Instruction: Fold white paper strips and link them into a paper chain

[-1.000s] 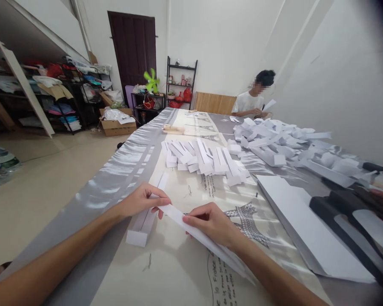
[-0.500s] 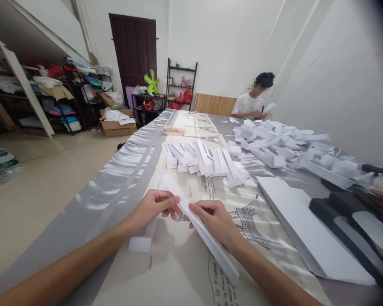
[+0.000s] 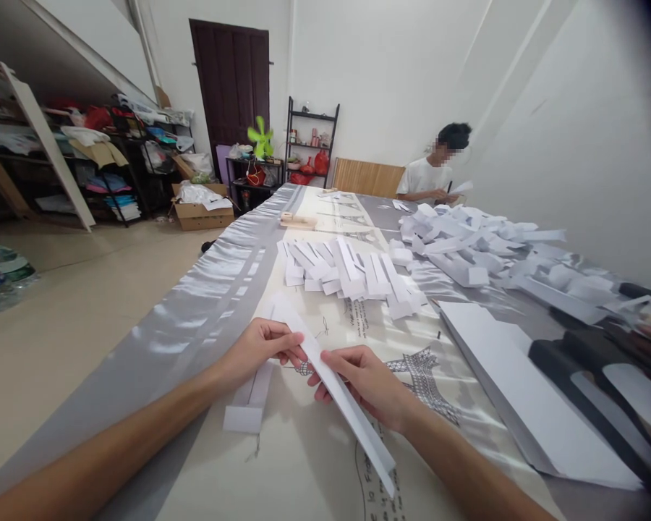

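Note:
A long folded strip of white paper (image 3: 341, 394) slants across the middle of the view, lifted over the printed tablecloth. My left hand (image 3: 265, 344) pinches it near its far part, thumb on top. Further down the strip, my right hand (image 3: 361, 376) grips it between thumb and fingers. Under my left hand lies another folded white paper piece (image 3: 243, 418) on the cloth, partly covered by the hand. Beyond both hands is a heap of similar folded paper pieces (image 3: 347, 268).
A stack of flat white sheets (image 3: 499, 376) lies at right, beside dark objects (image 3: 575, 376). A large pile of folded paper (image 3: 466, 235) spreads behind it. A wooden block-like item (image 3: 298, 221) sits farther up the table. Another person (image 3: 428, 174) sits at the far end holding paper.
The near end of the strip has shifted slightly left, and its folded edge shows more. My right hand's fingers have moved further under the strip. The view has shifted a little.

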A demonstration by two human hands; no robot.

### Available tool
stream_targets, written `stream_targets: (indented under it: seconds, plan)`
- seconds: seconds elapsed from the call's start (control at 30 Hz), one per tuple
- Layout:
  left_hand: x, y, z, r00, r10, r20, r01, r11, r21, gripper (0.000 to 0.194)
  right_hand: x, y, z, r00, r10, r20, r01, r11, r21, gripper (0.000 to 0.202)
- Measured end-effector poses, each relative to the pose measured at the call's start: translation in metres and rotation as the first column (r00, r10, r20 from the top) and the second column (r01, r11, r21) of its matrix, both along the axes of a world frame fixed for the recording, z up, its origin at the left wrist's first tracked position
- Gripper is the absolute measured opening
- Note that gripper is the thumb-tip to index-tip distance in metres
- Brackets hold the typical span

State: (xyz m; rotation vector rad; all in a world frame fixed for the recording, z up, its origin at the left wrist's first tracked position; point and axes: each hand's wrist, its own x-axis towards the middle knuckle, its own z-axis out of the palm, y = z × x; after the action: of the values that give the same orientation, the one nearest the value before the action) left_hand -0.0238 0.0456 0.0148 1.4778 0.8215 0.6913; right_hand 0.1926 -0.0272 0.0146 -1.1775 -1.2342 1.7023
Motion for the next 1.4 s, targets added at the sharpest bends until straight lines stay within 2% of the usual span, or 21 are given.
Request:
stream_targets:
  seconds: [0.17,0.37,0.57,0.7,0.93,1.2,1.4]
  plan:
    - [-0.001,0.002,-0.002,1.0,-0.031,0.003,0.031,0.999,-0.014,0.031,0.0,0.001,0.0,0.999,0.03,0.02,-0.032,0.997,0.068,0.048]
    - [-0.001,0.002,0.0,0.999,-0.038,0.018,0.038,0.999,-0.012,0.027,-0.001,0.0,0.0,0.999,0.024,-0.039,-0.022,0.998,0.051,0.046]
    - [0.001,-0.002,0.001,0.999,0.002,0.041,0.0,0.998,-0.055,0.028,-0.004,-0.002,0.001,1.0,-0.006,-0.026,0.009,0.995,0.094,0.045]
    - [0.003,-0.006,-0.001,0.998,-0.019,0.052,0.024,0.995,-0.095,0.031,-0.007,-0.003,0.002,1.0,-0.014,-0.014,0.016,0.994,0.112,0.043]
    - [-0.001,-0.003,0.0,0.999,-0.017,0.031,0.018,1.0,-0.02,0.029,-0.001,-0.001,0.001,0.996,0.085,0.022,-0.087,0.991,0.099,0.044]
    - [0.004,-0.007,-0.002,0.996,0.045,0.072,-0.034,0.99,-0.139,0.029,-0.007,-0.004,0.0,0.997,0.077,-0.002,-0.077,0.993,0.087,0.042]
    - [0.003,-0.006,0.001,0.994,0.105,-0.03,-0.105,0.994,0.01,0.041,-0.01,-0.005,0.001,0.989,0.145,0.002,-0.145,0.986,0.081,0.044]
